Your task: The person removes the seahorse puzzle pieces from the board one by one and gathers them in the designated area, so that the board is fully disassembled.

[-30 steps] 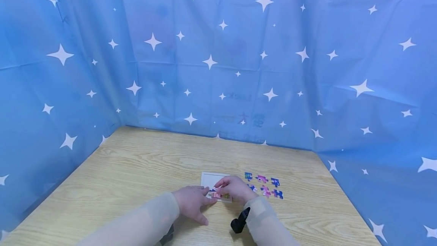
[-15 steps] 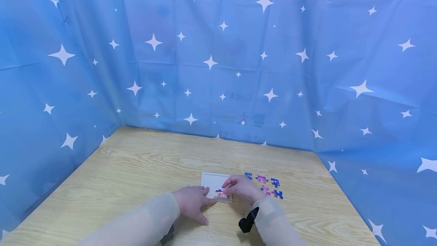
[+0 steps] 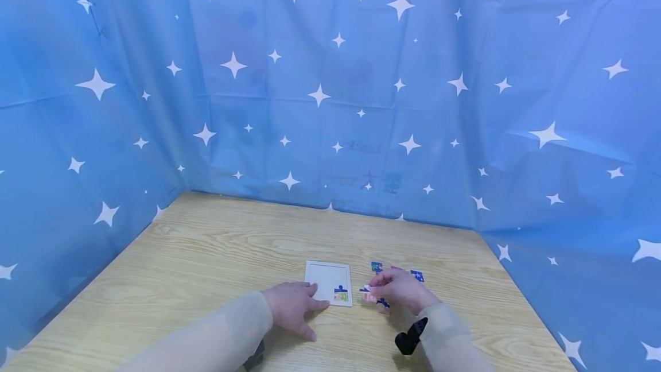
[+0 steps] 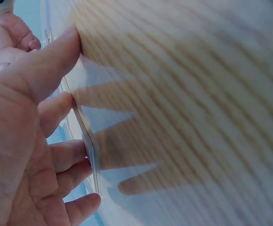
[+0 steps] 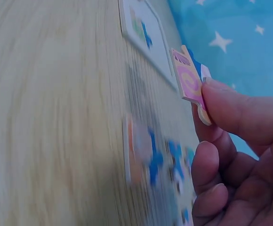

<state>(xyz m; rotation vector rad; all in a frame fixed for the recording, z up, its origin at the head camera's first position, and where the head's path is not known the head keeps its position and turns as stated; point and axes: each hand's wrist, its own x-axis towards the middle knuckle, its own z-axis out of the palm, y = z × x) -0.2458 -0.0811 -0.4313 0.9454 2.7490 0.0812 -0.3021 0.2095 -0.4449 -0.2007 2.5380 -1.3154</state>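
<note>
My left hand (image 3: 292,306) lies with spread fingers at the left and near edge of a shallow white puzzle tray (image 3: 317,280); in the left wrist view its fingertips touch the tray's edge. One puzzle piece (image 3: 341,294) with a blue knob sits in the tray's near right corner. Right of the tray, my right hand (image 3: 405,291) pinches a pink and blue puzzle piece (image 5: 188,77) between thumb and finger, above the table. Below it lies another loose puzzle piece (image 5: 135,155).
More loose puzzle pieces, including a blue one (image 3: 417,275) and a green-blue one (image 3: 376,267), lie on the wooden table (image 3: 232,234) around the right hand, which partly hides them. A blue star-patterned curtain (image 3: 330,73) borders the table's back and sides.
My right hand has moved right with the pink piece, from over the tray to beside it, uncovering the piece in the corner and covering several loose ones. My left hand stays put.
</note>
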